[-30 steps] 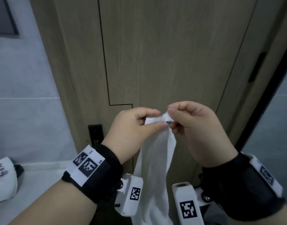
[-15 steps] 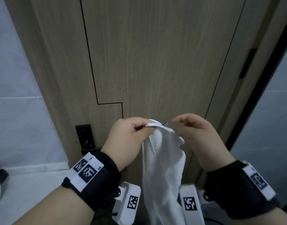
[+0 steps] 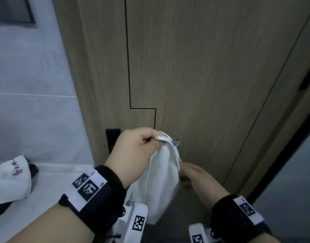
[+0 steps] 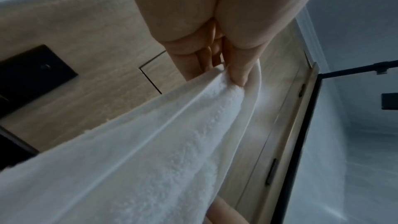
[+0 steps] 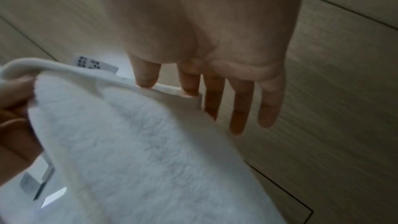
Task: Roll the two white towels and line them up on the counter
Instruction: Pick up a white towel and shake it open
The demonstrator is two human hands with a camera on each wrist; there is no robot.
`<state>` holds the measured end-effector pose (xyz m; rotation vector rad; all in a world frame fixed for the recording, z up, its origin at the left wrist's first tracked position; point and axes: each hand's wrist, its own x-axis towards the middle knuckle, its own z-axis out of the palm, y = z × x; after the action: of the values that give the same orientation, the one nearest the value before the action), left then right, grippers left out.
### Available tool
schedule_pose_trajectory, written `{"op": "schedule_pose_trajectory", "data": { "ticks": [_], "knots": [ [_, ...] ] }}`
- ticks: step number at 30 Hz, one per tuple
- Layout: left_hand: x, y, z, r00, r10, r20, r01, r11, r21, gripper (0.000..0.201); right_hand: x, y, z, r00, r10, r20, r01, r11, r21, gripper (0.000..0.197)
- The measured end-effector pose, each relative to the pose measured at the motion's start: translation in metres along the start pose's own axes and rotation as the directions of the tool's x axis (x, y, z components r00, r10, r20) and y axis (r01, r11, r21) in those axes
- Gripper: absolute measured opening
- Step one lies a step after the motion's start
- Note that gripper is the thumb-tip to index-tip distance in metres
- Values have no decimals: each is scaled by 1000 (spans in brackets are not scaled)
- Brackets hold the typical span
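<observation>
A white towel (image 3: 161,181) hangs in front of me, held up before the wooden door. My left hand (image 3: 157,140) pinches its top corner between thumb and fingers; the left wrist view shows the thumb pressed into the towel (image 4: 172,142) at the hem. My right hand (image 3: 181,165) is lower, at the towel's right edge. In the right wrist view its thumb and forefinger (image 5: 168,86) pinch the hem near a corner, with the other fingers straight. A second white towel (image 3: 12,178) with a dark logo lies unrolled on the counter (image 3: 50,186) at the left.
The wooden door (image 3: 203,67) stands close ahead, with a black plate (image 3: 113,137) beside my left hand. Grey tiled wall (image 3: 27,102) fills the left. A dark-framed glass panel (image 3: 291,172) is at the right. Something dark lies under the second towel.
My right hand has left the top corner and dropped down along the towel's right edge. The towel has spread wider. My view has swung left, bringing the second towel back in.
</observation>
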<state>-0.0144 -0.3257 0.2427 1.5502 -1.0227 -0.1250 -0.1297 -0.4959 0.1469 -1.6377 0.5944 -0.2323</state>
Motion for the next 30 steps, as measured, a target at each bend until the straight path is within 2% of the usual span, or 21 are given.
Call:
{"op": "schedule_pose_trajectory", "data": {
  "ticks": [3, 7, 10, 15, 18, 24, 27, 30],
  "knots": [
    [-8, -6, -16, 999, -18, -37, 19, 1000, 24, 26, 5, -4, 12, 998, -20, -66, 23, 999, 37, 48],
    [-16, -19, -41, 992, -64, -111, 72, 995, 70, 30, 13, -22, 15, 961, -137, -242, 158, 985, 69, 16],
    [-21, -25, -55, 993, -74, -88, 88, 983, 163, 36, 17, -47, 16, 933, -181, -310, 218, 972, 91, 11],
    [-24, -29, -73, 992, -89, -89, 105, 973, 206, 51, 14, -88, 29, 937, -248, -247, 258, 966, 11, 18],
    [-25, -27, -81, 993, -98, -63, 109, 970, 219, 59, 7, -104, 37, 945, -283, -164, 281, 959, -36, 26],
    [-21, -20, -84, 995, -83, 48, 61, 935, 349, 48, 3, -119, 42, 937, -333, -107, 306, 928, -210, 55],
    [-18, -22, -88, 976, -155, 155, 69, 889, 453, 36, 4, -121, 42, 936, -336, -108, 301, 920, -252, 58],
    [-18, -26, -86, 953, -230, 195, 104, 857, 504, 33, 6, -119, 40, 939, -325, -107, 286, 917, -276, 59]
  ]
}}
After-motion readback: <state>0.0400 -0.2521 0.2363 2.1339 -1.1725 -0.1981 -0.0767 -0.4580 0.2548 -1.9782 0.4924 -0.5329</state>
